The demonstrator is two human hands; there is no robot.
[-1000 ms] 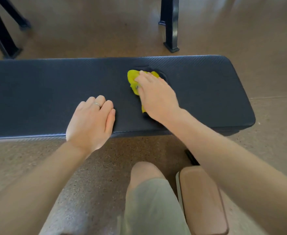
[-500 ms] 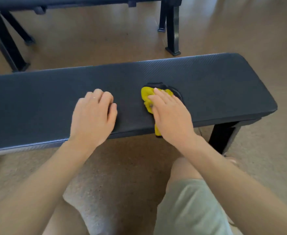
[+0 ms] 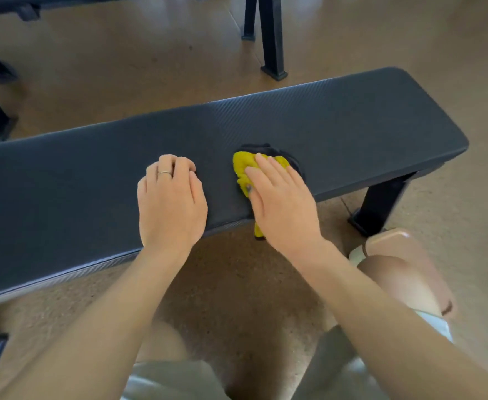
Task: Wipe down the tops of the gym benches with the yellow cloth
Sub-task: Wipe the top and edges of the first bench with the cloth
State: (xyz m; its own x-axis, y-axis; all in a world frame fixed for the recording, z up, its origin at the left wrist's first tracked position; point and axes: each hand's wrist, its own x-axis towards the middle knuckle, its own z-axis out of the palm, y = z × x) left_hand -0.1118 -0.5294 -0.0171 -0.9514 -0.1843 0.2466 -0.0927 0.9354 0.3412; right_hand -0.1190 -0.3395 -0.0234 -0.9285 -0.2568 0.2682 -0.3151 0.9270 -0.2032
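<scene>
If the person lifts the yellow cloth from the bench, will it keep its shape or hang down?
The yellow cloth is probably floppy: it lies bunched under the right hand, and one end droops over the bench edge. It looks light for its size. On the textured top it would likely drag and crumple rather than slide.

A dark padded bench (image 3: 338,122) carries a crumpled yellow cloth (image 3: 244,166).

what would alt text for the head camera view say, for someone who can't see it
Seen from above, a person's right hand presses a yellow cloth flat onto a dark padded gym bench, with part of the cloth hanging over the near edge. The left hand, wearing a ring, rests on the bench top beside it, fingers curled. Below are tan floor and the person's knees.
</scene>
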